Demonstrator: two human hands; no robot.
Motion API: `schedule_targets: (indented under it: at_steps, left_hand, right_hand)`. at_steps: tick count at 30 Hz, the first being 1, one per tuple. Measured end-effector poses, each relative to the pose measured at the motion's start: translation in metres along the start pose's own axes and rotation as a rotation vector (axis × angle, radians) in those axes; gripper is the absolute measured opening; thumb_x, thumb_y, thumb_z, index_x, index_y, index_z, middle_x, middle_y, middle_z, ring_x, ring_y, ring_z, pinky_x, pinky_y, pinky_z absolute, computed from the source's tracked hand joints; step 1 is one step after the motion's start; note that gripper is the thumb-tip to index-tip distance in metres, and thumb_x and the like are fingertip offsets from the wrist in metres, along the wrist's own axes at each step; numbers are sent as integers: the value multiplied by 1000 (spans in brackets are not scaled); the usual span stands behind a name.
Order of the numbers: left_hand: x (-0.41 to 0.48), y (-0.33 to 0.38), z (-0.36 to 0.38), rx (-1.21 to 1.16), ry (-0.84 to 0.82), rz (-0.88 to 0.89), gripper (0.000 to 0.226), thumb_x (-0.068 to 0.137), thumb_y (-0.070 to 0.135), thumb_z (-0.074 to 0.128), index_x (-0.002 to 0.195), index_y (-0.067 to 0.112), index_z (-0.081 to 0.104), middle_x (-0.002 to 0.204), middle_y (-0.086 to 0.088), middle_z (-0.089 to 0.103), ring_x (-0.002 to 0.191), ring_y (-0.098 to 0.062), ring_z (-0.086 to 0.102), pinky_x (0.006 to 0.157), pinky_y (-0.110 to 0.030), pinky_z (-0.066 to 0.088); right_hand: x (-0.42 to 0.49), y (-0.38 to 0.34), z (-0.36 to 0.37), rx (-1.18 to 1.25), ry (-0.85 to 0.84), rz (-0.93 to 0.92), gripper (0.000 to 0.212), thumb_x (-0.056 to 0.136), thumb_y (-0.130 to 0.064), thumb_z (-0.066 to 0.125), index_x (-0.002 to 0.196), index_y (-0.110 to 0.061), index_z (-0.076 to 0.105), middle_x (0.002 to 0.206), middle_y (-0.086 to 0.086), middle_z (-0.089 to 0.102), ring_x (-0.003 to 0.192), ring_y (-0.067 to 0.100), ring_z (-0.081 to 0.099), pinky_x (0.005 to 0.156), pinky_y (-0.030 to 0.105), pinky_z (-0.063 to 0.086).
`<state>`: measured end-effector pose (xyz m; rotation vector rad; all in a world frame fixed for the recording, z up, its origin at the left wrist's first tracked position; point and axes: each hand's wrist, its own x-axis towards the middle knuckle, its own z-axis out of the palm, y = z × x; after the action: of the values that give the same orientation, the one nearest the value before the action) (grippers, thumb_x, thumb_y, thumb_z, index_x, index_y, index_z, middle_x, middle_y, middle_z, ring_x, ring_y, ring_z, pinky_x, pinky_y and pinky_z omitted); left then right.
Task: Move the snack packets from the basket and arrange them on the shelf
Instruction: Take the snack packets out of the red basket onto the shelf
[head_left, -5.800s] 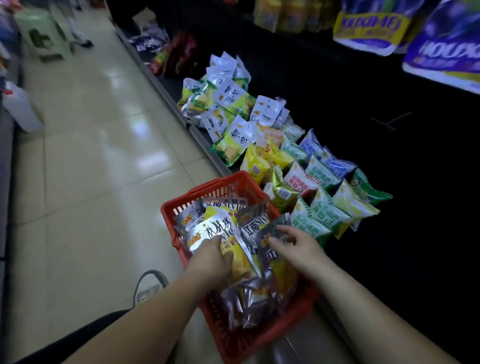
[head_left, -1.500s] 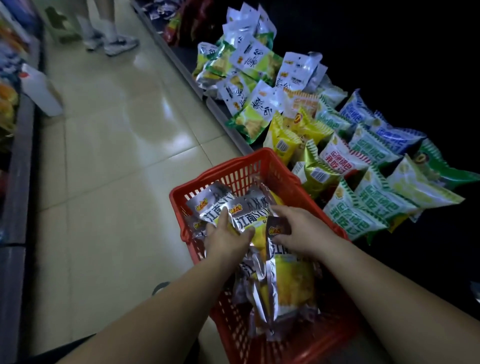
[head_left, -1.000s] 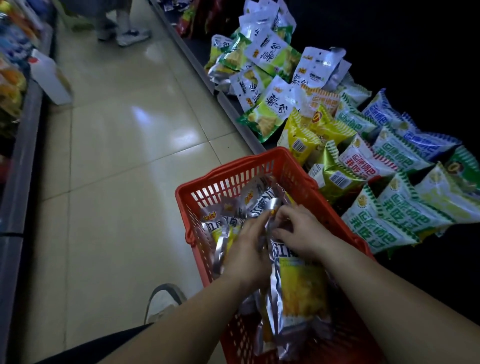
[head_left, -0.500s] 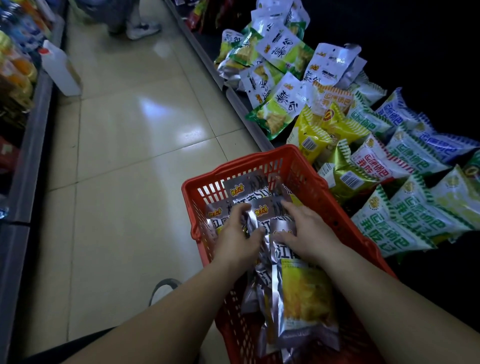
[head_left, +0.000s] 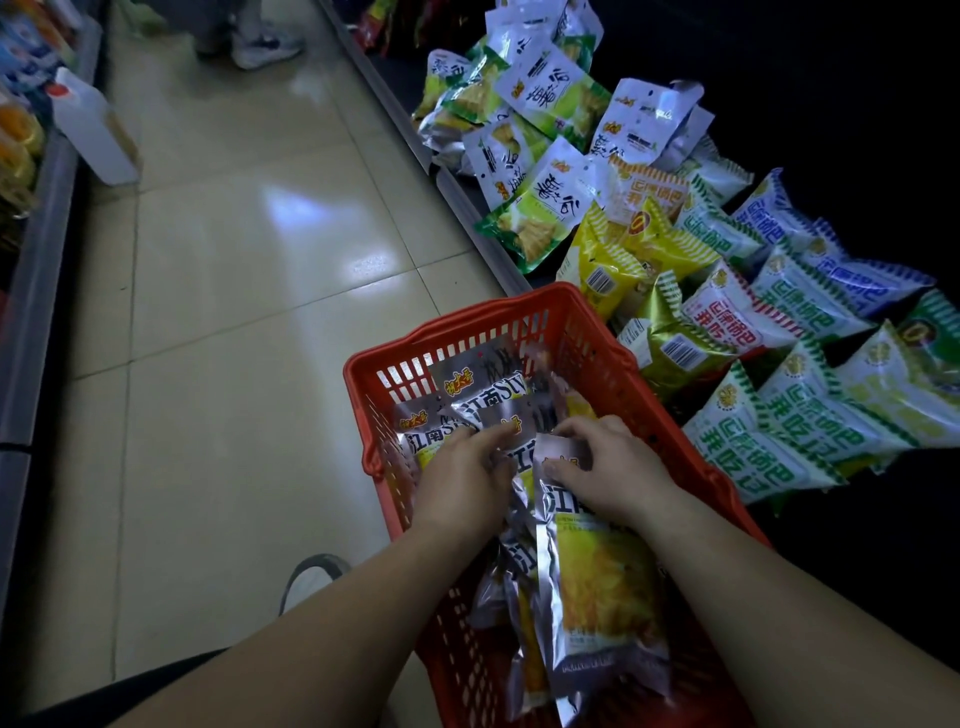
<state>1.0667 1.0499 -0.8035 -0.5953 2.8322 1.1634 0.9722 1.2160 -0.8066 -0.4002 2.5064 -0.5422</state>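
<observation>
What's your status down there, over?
Left hand, right hand: both gripping silver packets. Packets inside red basket. Shelf beside it crowded with other bags. Nothing blocking the hands.

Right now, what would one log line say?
step: picking | left hand: grips silver packets | right hand: pinches front packet | red basket: loaded

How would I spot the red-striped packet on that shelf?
From the red basket, look right of its far corner onto the shelf. The red-striped packet lies there beside a gold one; its striped neighbours are green, blue or yellow.
</observation>
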Motion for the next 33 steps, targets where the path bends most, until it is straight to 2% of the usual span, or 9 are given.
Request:
schedule_targets:
  at_steps: [3,8,15,17,21,26,28,30,33]
  left_hand:
    - [2,0,-12,0,21,6,42,101,19,60,140,33,60,125,5,62,113,-16,61,99,-38,53]
    - [6,-2,-50,80,112,71,42,98,16,61,137,32,63,128,4,66,115,-18,63,98,-37,54]
    - [-7,3,-73,60,130,65,45,97,16,64,140,28,62,136,3,66,123,-19,62,105,-39,51]
    - [-15,1,-64,20,137,24,45,97,16,65,140,28,62,136,4,66,124,-18,61,106,-38,51]
    - [-24,-9,-48,-54,145,-27,46,96,19,66,140,31,61,133,7,67,118,-12,63,99,-27,49]
    - [-20,-10,-39,-102,121,-20,45,97,21,65,141,32,60,132,8,67,120,-12,62,102,-33,51]
    - [-18,-11,-38,-91,114,-9,46,98,22,65,142,32,59,130,7,68,117,-11,62,100,-29,50]
    - [-18,-11,-39,-83,101,3,46,98,23,65,142,33,58,127,8,67,113,-10,61,97,-27,50]
    - [-18,-10,-42,-102,93,-1,44,97,23,66,140,32,61,127,9,68,112,-9,63,97,-27,51]
  right_hand:
    - [0,-1,-2,32,-94,15,51,92,-58,62,140,-46,46,161,8,31,134,32,49,101,39,46]
    - [1,-4,-14,137,-43,37,54,94,-48,65,145,-37,49,144,0,56,120,23,60,93,39,53]
    - [-13,-12,-13,-116,91,24,28,93,-31,65,120,-34,68,110,-6,71,99,22,65,83,41,57]
    - [-12,-10,-10,-117,84,-11,30,94,-29,64,123,-35,66,126,-2,66,109,23,62,90,42,55]
    - [-6,-4,-9,-8,-115,-27,57,95,-41,69,147,-45,46,169,-5,15,150,23,32,114,40,39]
    - [7,4,4,-61,-157,-15,64,97,-43,64,154,-46,35,167,-8,24,142,19,44,111,40,42]
    - [9,3,6,-56,-73,21,57,93,-40,70,146,-46,49,151,-9,52,122,19,61,98,38,52]
    - [11,2,6,-47,55,29,33,90,-37,74,122,-40,71,110,-11,75,97,15,69,82,38,57]
    - [6,-3,-3,-118,179,28,10,90,-39,74,88,-29,76,73,-12,66,73,13,62,65,33,53]
